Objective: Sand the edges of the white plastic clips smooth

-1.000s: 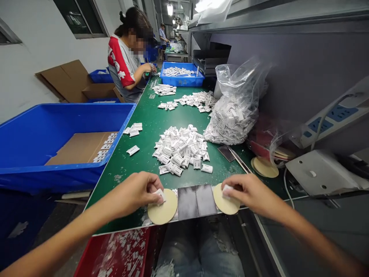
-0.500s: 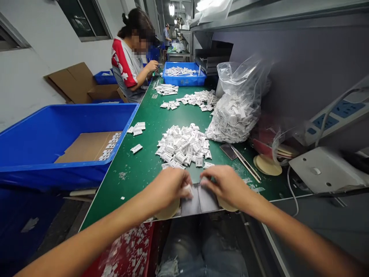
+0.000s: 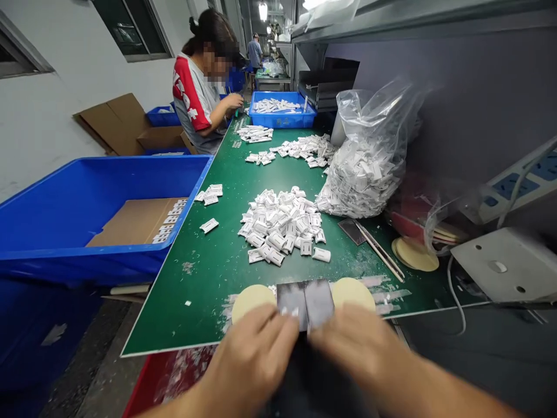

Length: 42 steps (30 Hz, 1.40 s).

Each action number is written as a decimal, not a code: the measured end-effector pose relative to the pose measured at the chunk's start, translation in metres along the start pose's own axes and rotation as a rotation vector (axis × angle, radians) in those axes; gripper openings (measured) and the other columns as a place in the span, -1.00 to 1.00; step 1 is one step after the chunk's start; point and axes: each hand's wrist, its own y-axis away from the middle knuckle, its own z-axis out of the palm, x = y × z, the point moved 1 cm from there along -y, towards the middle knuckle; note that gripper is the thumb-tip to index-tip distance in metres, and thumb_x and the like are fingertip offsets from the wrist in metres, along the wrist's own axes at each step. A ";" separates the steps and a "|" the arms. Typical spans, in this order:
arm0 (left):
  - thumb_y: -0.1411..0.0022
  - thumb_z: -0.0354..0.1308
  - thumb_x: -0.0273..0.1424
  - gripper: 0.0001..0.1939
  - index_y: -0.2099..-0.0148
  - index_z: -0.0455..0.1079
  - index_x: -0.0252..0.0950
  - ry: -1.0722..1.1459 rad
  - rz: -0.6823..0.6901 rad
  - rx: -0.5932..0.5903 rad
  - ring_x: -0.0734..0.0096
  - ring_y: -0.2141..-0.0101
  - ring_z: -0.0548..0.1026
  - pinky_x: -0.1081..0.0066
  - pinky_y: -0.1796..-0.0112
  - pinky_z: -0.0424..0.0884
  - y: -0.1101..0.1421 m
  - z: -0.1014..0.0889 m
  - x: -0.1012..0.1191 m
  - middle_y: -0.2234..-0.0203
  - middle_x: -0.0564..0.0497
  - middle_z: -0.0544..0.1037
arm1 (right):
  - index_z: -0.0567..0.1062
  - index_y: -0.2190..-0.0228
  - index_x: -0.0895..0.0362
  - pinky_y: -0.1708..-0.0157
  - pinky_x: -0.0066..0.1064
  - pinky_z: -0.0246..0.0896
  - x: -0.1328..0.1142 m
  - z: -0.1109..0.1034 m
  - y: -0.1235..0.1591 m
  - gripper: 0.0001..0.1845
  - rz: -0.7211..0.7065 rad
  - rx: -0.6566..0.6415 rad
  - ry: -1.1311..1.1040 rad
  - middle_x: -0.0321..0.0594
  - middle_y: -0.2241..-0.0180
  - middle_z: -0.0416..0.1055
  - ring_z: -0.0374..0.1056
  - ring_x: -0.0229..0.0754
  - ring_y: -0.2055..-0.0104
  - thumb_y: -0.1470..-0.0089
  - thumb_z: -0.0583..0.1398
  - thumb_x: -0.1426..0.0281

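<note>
My left hand [image 3: 256, 357] and my right hand [image 3: 359, 348] sit side by side at the near edge of the green table [image 3: 209, 273]. Their fingertips reach the front of two dark grey plates [image 3: 304, 301]. Both hands are smeared by motion, and I cannot make out whether they hold anything. A round cream disc [image 3: 251, 299] lies left of the plates and another disc [image 3: 353, 291] lies right of them. Behind the plates is a pile of small white plastic parts [image 3: 282, 223].
A clear bag of white parts [image 3: 369, 168] stands at the right. A blue bin with cardboard [image 3: 87, 215] is on the left, a red bin [image 3: 169, 377] below the edge. Thin metal tools [image 3: 376, 249], a white box [image 3: 505, 267] and a power strip [image 3: 517, 186] lie right. A co-worker [image 3: 198, 98] sits farther along.
Both hands came off the cream discs, met at the dark plates, then slid back toward me over the table edge. The two discs are now uncovered.
</note>
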 end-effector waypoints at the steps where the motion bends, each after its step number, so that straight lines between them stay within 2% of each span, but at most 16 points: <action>1: -0.29 0.06 -0.58 -0.81 0.35 0.39 -0.27 0.044 -0.059 -0.063 0.29 0.45 0.40 0.32 0.41 0.29 -0.003 -0.001 -0.003 0.53 -0.02 0.48 | 0.52 0.36 0.15 0.39 -0.32 0.09 0.001 -0.002 -0.001 -0.65 0.041 0.022 0.010 -0.16 0.49 0.43 0.30 -0.15 0.43 -0.31 -0.02 0.54; 2: -0.27 0.13 -0.54 -0.85 0.36 0.40 -0.26 0.126 -0.129 -0.144 0.30 0.44 0.42 0.34 0.41 0.28 -0.008 -0.002 -0.008 0.52 0.00 0.49 | 0.52 0.40 0.13 0.40 -0.32 0.09 0.004 -0.005 -0.004 -0.67 0.117 0.041 0.022 -0.16 0.50 0.43 0.30 -0.14 0.43 -0.29 0.01 0.53; 6: -0.09 0.33 -0.41 -0.92 0.33 0.49 -0.19 0.567 -0.464 -0.460 0.40 0.42 0.48 0.46 0.43 0.23 -0.034 -0.006 -0.035 0.46 0.10 0.57 | 0.55 0.34 0.04 0.36 -0.47 0.18 0.022 -0.009 -0.018 -0.87 0.200 -0.220 -0.349 -0.32 0.42 0.54 0.42 -0.24 0.37 -0.21 0.19 0.46; 9: -0.05 0.34 -0.38 -0.89 0.31 0.53 -0.21 0.594 -0.629 -0.485 0.33 0.40 0.51 0.46 0.42 0.22 -0.050 -0.006 -0.051 0.47 0.08 0.59 | 0.58 0.29 0.07 0.34 -0.42 0.18 0.038 -0.011 -0.029 -0.87 0.389 -0.086 -0.212 -0.23 0.35 0.58 0.46 -0.17 0.33 -0.20 0.20 0.45; 12: 0.01 0.38 -0.37 -0.84 0.31 0.53 -0.23 0.586 -0.636 -0.448 0.30 0.41 0.53 0.45 0.42 0.24 -0.057 -0.007 -0.062 0.49 0.07 0.60 | 0.59 0.29 0.07 0.34 -0.43 0.21 0.051 -0.014 -0.036 -0.89 0.379 -0.053 -0.155 -0.24 0.35 0.59 0.47 -0.16 0.33 -0.18 0.23 0.42; 15: -0.10 0.32 -0.33 -0.83 0.23 0.49 -0.24 0.558 -0.649 -0.332 0.32 0.38 0.53 0.45 0.39 0.27 -0.059 -0.012 -0.074 0.42 0.05 0.61 | 0.60 0.26 0.11 0.30 -0.40 0.24 0.063 -0.016 -0.047 -0.85 0.387 0.037 -0.067 -0.17 0.31 0.59 0.48 -0.13 0.30 -0.23 0.20 0.38; 19: -0.15 0.31 -0.24 -0.79 0.22 0.48 -0.24 0.521 -0.616 -0.201 0.36 0.39 0.51 0.44 0.36 0.32 -0.062 -0.011 -0.090 0.40 0.06 0.59 | 0.60 0.19 0.02 0.26 -0.45 0.28 0.075 -0.005 -0.071 -0.84 0.259 0.040 -0.048 -0.26 0.28 0.57 0.46 -0.20 0.27 -0.23 0.23 0.31; 22: -0.20 0.28 -0.27 -0.82 0.16 0.52 -0.21 0.419 -0.617 -0.095 0.37 0.33 0.50 0.39 0.23 0.35 -0.055 -0.005 -0.103 0.24 0.01 0.58 | 0.54 0.01 0.08 0.15 -0.29 0.29 0.083 0.011 -0.083 -0.71 0.248 0.118 0.034 -0.07 0.09 0.50 0.44 -0.06 0.13 -0.25 0.19 0.38; 24: -0.25 0.23 -0.25 -0.77 0.07 0.52 -0.19 0.357 -0.651 -0.014 0.37 0.29 0.49 0.37 0.16 0.35 -0.044 -0.005 -0.118 0.14 -0.01 0.54 | 0.46 -0.09 0.16 0.14 -0.19 0.29 0.086 0.017 -0.085 -0.64 0.281 0.185 0.087 0.07 0.01 0.44 0.42 0.02 0.10 -0.29 0.12 0.40; 27: -0.34 0.09 -0.26 -0.69 -0.05 0.47 -0.25 0.256 -0.775 0.125 0.24 0.12 0.47 0.26 0.00 0.31 -0.022 -0.015 -0.158 0.02 -0.13 0.49 | 0.46 -0.07 0.18 0.12 -0.16 0.28 0.080 0.019 -0.082 -0.65 0.258 0.219 0.087 0.06 0.05 0.45 0.41 0.01 0.10 -0.32 0.05 0.40; 31: -0.24 0.17 -0.30 -0.75 0.11 0.53 -0.32 0.271 -0.881 0.140 0.14 0.14 0.50 0.20 0.02 0.34 -0.005 -0.027 -0.197 0.15 -0.17 0.56 | 0.49 -0.02 0.10 0.19 -0.23 0.29 0.054 0.013 -0.085 -0.67 0.263 0.192 -0.182 -0.06 0.17 0.50 0.40 -0.09 0.23 -0.31 0.07 0.33; 33: -0.21 0.21 -0.28 -0.78 0.17 0.53 -0.30 0.362 -0.874 0.105 0.23 0.25 0.53 0.29 0.15 0.41 -0.007 -0.031 -0.184 0.24 -0.10 0.60 | 0.44 -0.09 0.05 0.28 -0.29 0.30 0.039 0.013 -0.091 -0.60 0.417 0.124 -0.510 -0.11 0.16 0.51 0.36 -0.17 0.34 -0.26 0.14 0.24; 36: -0.20 0.25 -0.26 -0.76 0.12 0.48 -0.25 0.517 -0.798 0.092 0.38 0.29 0.52 0.42 0.26 0.44 -0.021 -0.038 -0.131 0.24 0.01 0.60 | 0.30 -0.21 0.02 0.43 -0.38 0.30 0.019 0.018 -0.101 -0.34 0.670 -0.004 -1.206 -0.12 0.14 0.49 0.34 -0.25 0.42 -0.15 0.25 0.10; 38: -0.18 0.27 -0.34 -0.80 0.13 0.46 -0.24 0.715 -0.651 0.034 0.44 0.29 0.51 0.46 0.25 0.44 -0.035 -0.043 -0.099 0.28 0.04 0.60 | 0.41 -0.09 0.09 0.49 -0.45 0.26 0.009 0.023 -0.104 -0.42 0.725 -0.001 -1.527 -0.17 0.27 0.48 0.32 -0.29 0.47 -0.13 0.27 0.06; 40: -0.14 0.32 -0.38 -0.66 0.02 0.44 -0.24 0.853 -0.493 -0.050 0.46 0.30 0.53 0.47 0.27 0.47 -0.047 -0.048 -0.091 0.22 0.01 0.61 | 0.53 0.11 0.14 0.51 -0.49 0.22 0.006 0.026 -0.100 -0.54 0.777 0.101 -1.609 -0.22 0.38 0.45 0.27 -0.34 0.52 -0.13 0.27 0.04; 42: -0.18 0.30 -0.33 -0.56 -0.11 0.40 -0.25 0.722 -0.473 -0.018 0.45 0.27 0.55 0.46 0.25 0.49 -0.054 -0.052 -0.115 0.09 -0.04 0.60 | 0.56 0.18 0.12 0.52 -0.49 0.21 0.008 0.025 -0.088 -0.55 0.881 0.254 -1.557 -0.20 0.35 0.48 0.24 -0.35 0.53 -0.07 0.31 0.02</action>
